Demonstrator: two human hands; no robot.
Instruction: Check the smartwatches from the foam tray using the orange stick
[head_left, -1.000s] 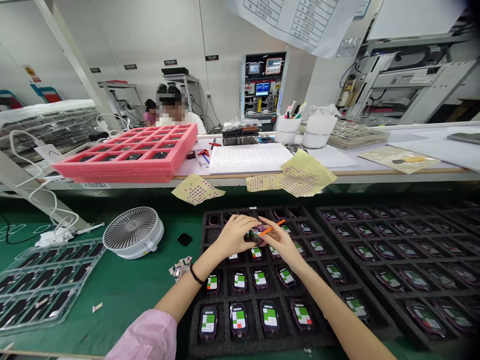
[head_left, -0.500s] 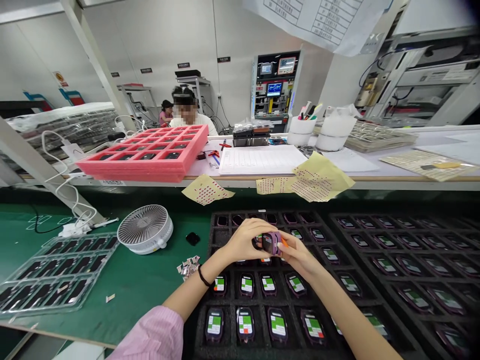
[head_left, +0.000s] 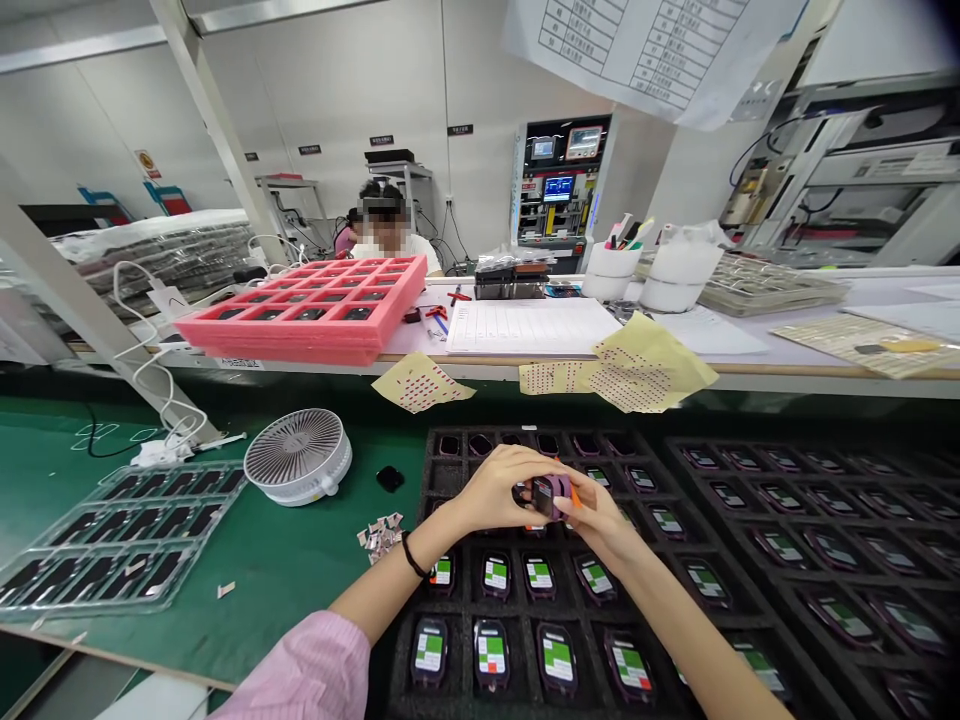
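Between both hands is a purple smartwatch point(head_left: 553, 494) without a strap, held on edge above the black foam tray point(head_left: 459, 612). My left hand point(head_left: 501, 484) curls round its left side, thumb below and fingers over the top. From the right, my right hand point(head_left: 600, 512) pinches the same watch. Something orange point(head_left: 575, 497) shows by the right fingers; its kind I cannot make out. Below, several watches such as this one point(head_left: 556, 658) lie screen up in the tray's compartments, with green and white patches on their screens.
A second black tray point(head_left: 787, 590) of watches stands on the right. To the left are a fan point(head_left: 298, 455), a loose black piece point(head_left: 389, 478), small label scraps point(head_left: 381, 537) and a clear plastic tray point(head_left: 112, 535). A shelf with a pink foam tray point(head_left: 292, 340) runs behind; a co-worker sits beyond.
The view has shifted slightly, so the surroundings sit a little further right. Both hands keep hold of the watch, which has turned a little between the fingers.
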